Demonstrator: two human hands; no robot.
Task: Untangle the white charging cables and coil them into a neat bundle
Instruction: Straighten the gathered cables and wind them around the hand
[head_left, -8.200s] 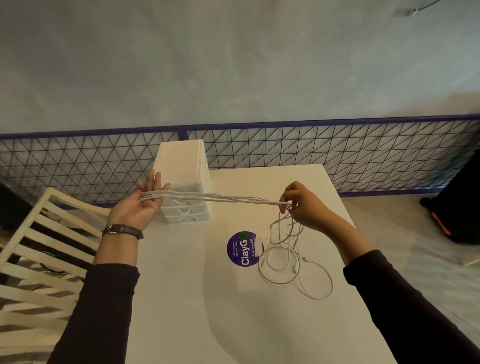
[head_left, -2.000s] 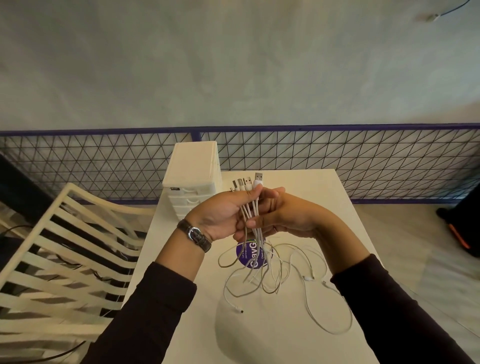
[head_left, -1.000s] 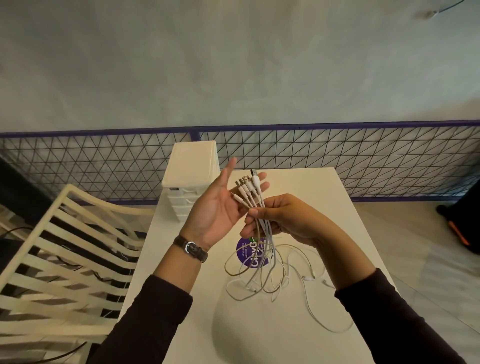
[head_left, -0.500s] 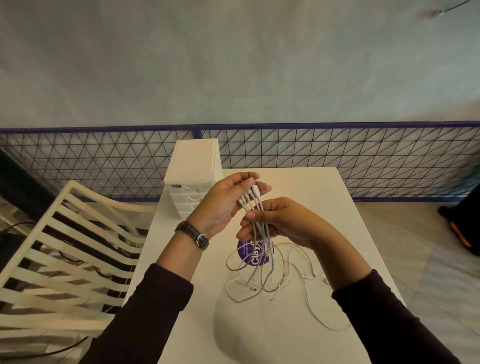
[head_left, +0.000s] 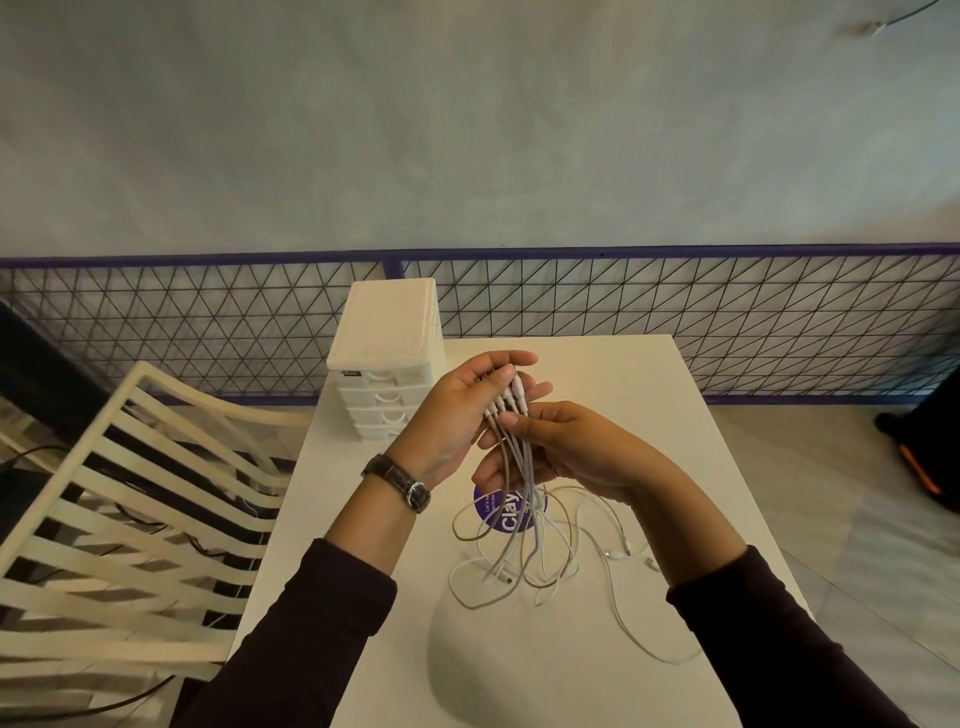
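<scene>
Several white charging cables (head_left: 519, 525) hang from my two hands above the white table (head_left: 597, 379). Their plug ends are gathered side by side in my left hand (head_left: 457, 415), whose fingers curl over the plugs. Just below, my right hand (head_left: 566, 447) pinches the same strands between thumb and fingers. The loose lengths drop in tangled loops onto the table, over a purple round sticker (head_left: 506, 512). One long strand trails toward the table's right front.
A white mini drawer unit (head_left: 387, 353) stands at the table's far left. A cream slatted chair (head_left: 130, 499) sits to the left of the table. A blue wire-mesh fence (head_left: 675, 312) runs behind the table before a grey wall.
Eight seconds ago the cables were stretched taut between my spread hands. Now both hands are together, and my left fingers have closed over the plug ends since a second ago.
</scene>
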